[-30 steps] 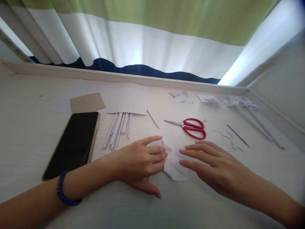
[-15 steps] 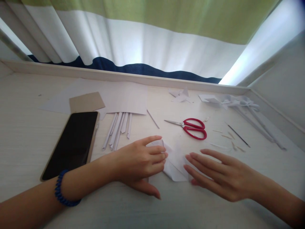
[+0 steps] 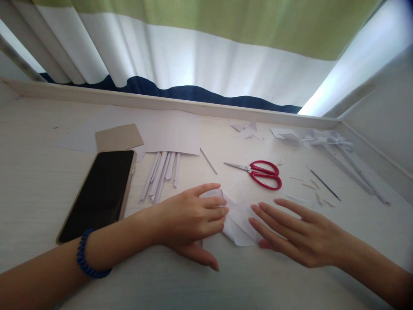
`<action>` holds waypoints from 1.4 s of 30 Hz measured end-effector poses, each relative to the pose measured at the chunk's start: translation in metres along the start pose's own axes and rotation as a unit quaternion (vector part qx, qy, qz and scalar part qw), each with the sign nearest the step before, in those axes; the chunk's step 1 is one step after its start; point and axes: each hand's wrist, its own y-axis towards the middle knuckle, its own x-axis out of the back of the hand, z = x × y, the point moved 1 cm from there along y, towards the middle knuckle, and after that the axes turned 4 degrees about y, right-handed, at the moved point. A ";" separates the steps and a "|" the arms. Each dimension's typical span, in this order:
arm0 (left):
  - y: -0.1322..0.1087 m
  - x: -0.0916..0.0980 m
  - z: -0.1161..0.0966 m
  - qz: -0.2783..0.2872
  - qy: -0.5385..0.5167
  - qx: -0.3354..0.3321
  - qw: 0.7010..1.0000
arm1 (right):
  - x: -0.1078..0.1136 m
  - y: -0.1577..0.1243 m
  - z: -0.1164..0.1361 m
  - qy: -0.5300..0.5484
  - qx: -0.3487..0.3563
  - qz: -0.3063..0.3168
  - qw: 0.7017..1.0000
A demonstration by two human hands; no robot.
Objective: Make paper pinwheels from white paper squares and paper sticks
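A folded piece of thin white paper [image 3: 238, 228] lies flat on the white table between my two hands. My left hand [image 3: 193, 215] rests palm down over its left part, fingers stretched out and thumb spread toward me. On the right edge of the paper are the fingertips of my right hand [image 3: 293, 232], which is flat with its fingers apart. What lies beneath my left palm is hidden. Just beyond the hands are scissors [image 3: 264, 174] with red handles, their blades pointing left.
Left of my hands are a phone [image 3: 97, 193], rolled paper sticks [image 3: 161, 176], a brown card [image 3: 119, 137] and white sheets [image 3: 174, 131]. Paper pinwheel shapes [image 3: 247, 129], paper flowers on stems [image 3: 329, 140], a thin dark rod [image 3: 325, 185] and small scraps [image 3: 319, 199] lie beyond and right.
My right hand has shifted very slightly over the right edge of the paper. The left hand stays on the paper, and the whole view has moved a little.
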 end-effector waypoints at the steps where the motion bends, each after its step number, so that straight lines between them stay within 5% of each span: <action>1: 0.000 0.000 0.000 0.001 0.000 0.000 1.000 | 0.000 -0.001 0.000 0.000 0.001 0.001 1.000; 13: 0.000 0.001 0.000 0.001 0.003 0.004 1.000 | -0.006 -0.002 -0.004 -0.050 0.082 0.012 0.995; 42: -0.001 -0.002 -0.001 -0.005 0.001 0.007 1.000 | -0.007 -0.004 -0.010 0.081 -0.033 -0.015 0.996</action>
